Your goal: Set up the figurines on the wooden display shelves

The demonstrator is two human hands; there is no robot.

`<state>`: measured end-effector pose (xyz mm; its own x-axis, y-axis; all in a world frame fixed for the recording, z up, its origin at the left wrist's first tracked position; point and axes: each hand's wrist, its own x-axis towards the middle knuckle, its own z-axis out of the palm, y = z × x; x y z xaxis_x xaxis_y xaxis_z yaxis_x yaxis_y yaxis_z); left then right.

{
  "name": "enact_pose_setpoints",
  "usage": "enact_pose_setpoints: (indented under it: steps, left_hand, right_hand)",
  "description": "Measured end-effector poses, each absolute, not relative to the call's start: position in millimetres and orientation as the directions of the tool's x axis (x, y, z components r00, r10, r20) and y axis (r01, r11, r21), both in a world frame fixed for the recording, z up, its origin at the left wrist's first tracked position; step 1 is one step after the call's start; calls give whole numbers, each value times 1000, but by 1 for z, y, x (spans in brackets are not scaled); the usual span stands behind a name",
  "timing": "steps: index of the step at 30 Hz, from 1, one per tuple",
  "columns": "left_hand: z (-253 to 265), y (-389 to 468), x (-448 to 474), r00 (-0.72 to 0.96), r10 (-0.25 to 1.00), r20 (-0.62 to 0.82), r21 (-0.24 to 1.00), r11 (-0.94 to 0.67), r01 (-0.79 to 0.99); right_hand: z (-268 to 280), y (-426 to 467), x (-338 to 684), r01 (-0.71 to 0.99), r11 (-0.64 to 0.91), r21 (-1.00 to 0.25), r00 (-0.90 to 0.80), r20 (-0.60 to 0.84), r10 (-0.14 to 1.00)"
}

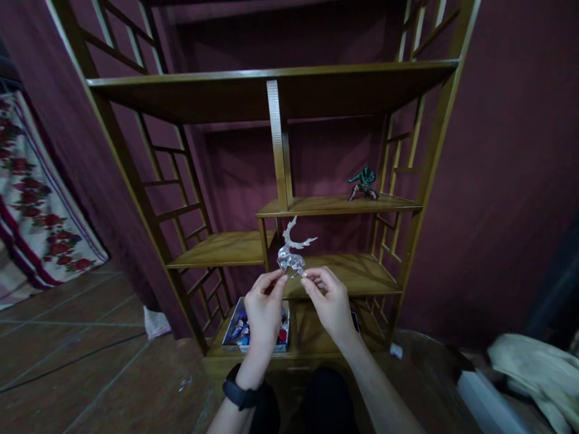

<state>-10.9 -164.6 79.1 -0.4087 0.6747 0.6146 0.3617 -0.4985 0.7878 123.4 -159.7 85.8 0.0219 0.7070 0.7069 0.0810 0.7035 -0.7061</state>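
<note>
I hold a clear, glossy deer figurine [291, 260] upright, 2 jagged antlers [300, 245] reaching toward 1 and 3 o'clock, my left hand [263, 304] pinching at 7, right hand [330, 302] at 5.

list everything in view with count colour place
shelf unit: 1, brown, ahead
deer figurine: 1, clear, held centre
crouching figure: 1, mostly green, right middle shelf
box of small figures: 1, whitish, bottom shelf
half-hidden object: 1, black, bottom shelf, right
floral cloth: 1, white-red, far left
backdrop: 1, maroon, behind shelves
cable: 1, black, left floor
pale cloth: 1, cream, lower right
pale box: 1, whitish, lower right
left hand, right hand: 2, bare, pinching figurine
wristband: 1, black, left wrist
knees: 2, black, bottom
</note>
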Motion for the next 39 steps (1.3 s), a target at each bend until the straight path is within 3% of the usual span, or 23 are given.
enact_pose_setpoints:
  steps: [6, 11, 18, 26, 32, 39]
  left_hand:
    - [84, -160, -6, -403, 801, 443, 885, -462, 53]
    - [84, -160, -6, -386, 837, 387, 902, -430, -28]
    - [83, -160, -3, -321, 879, 353, 906, -406, -117]
    - [94, -166, 4, -350, 850, 395, 900, -435, -40]
    - [102, -166, 9, -385, 804, 453, 882, -468, 60]
    - [123, -161, 16, -371, 708, 601, 799, -543, 257]
  right_hand:
    - [101, -182, 118, 122, 727, -676, -60, 726, 685]
    - [92, -175, 117, 161, 677, -718, 83, 693, 716]
    - [84, -166, 116, 103, 665, -740, -25, 667, 745]
    - [80, -152, 120, -17, 628, -778, 41, 627, 778]
    - [79, -141, 129, -151, 545, -825, -18, 553, 833]
    - [97, -141, 155, -205, 583, -786, 97, 576, 812]
